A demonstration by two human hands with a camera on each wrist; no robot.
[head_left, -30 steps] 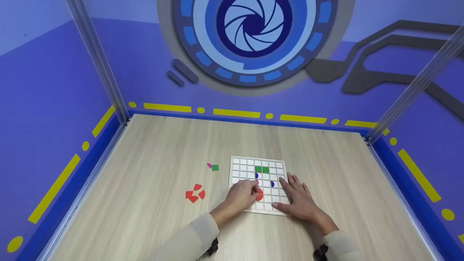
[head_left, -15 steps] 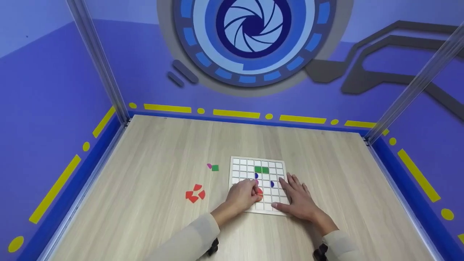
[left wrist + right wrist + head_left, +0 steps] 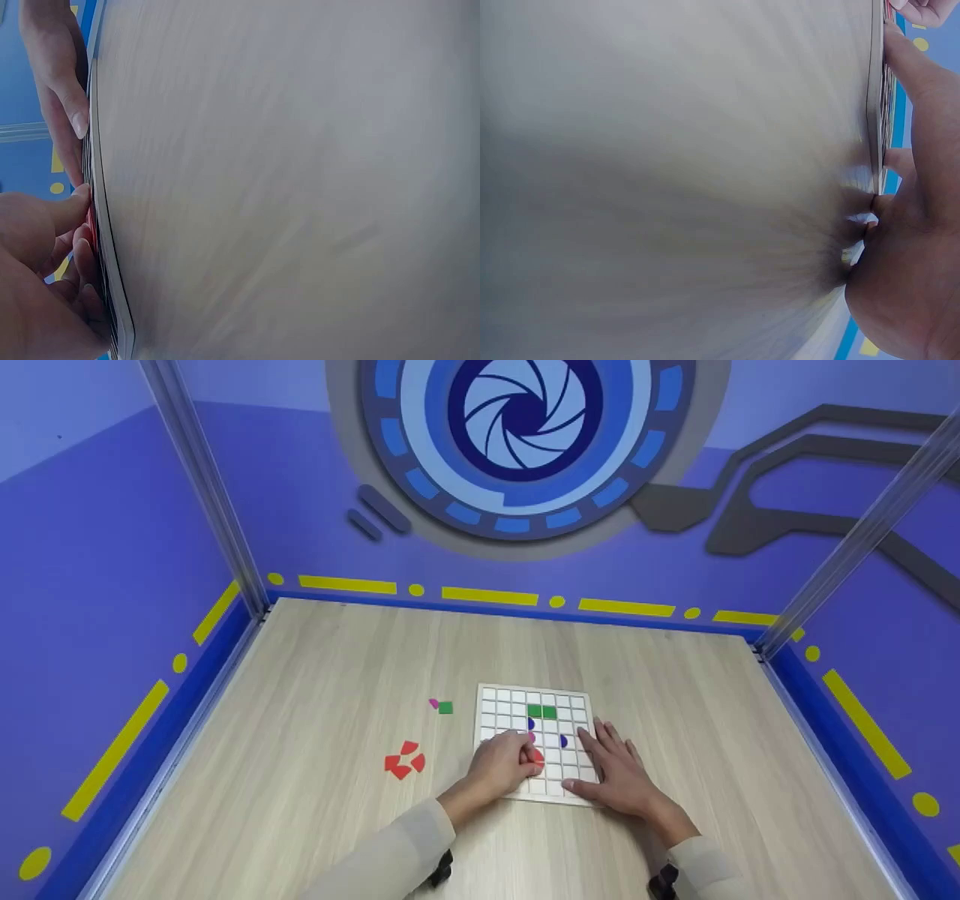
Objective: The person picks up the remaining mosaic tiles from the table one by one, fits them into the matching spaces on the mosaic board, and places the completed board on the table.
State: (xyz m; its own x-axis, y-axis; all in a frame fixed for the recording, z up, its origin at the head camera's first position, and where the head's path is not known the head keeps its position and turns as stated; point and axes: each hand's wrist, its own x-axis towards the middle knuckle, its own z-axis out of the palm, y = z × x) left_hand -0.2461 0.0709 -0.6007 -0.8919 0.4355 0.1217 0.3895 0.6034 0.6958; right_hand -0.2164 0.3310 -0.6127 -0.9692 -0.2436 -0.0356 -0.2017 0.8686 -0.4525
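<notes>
You can read no text, label, brand, number or sign in any of your views.
</notes>
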